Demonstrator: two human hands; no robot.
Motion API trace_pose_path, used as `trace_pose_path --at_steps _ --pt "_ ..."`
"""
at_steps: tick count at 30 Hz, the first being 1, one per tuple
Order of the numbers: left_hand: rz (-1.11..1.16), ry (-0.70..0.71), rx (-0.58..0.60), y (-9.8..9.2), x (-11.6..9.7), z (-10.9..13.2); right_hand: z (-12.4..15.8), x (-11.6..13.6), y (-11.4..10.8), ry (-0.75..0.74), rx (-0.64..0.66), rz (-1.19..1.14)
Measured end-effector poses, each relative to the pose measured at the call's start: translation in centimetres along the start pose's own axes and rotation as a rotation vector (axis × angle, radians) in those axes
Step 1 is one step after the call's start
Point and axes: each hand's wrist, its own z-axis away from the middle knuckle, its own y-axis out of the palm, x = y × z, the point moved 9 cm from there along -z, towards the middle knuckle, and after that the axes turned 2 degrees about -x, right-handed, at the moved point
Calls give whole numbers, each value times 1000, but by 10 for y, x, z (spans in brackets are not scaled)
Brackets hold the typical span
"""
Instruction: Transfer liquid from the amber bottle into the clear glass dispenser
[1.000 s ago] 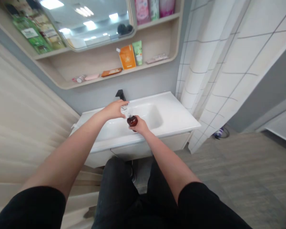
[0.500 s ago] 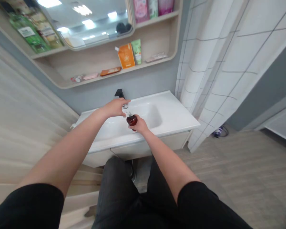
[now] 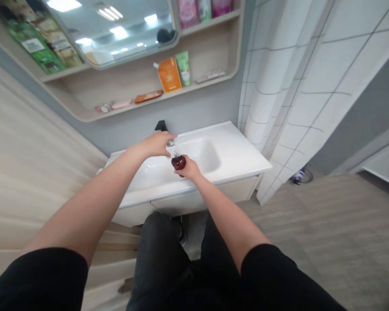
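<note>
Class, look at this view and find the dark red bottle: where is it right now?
In the head view, the dark red bottle is held in the right hand over the white washbasin, just to the right of the left hand.

Two hands (image 3: 155,144), left and right, in view. One dark red bottle (image 3: 178,163). One white sink (image 3: 236,151). One black faucet (image 3: 161,126). One mirror (image 3: 116,34). Two shelves (image 3: 210,56) showing. On the lower shelf: one orange pouch (image 3: 169,74), one green tube (image 3: 183,68), four smaller items (image 3: 148,96). One white curtain (image 3: 278,86). One pair of dark trousers (image 3: 158,255).
</note>
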Motion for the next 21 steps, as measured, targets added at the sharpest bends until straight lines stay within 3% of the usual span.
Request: trace_pose_path --at_steps 13,21 --pt "-34 2 36 1 -5 -1 2 2 1 -5 14 -4" --pt "159 -87 -93 5 22 18 2 3 0 -17 17 4"
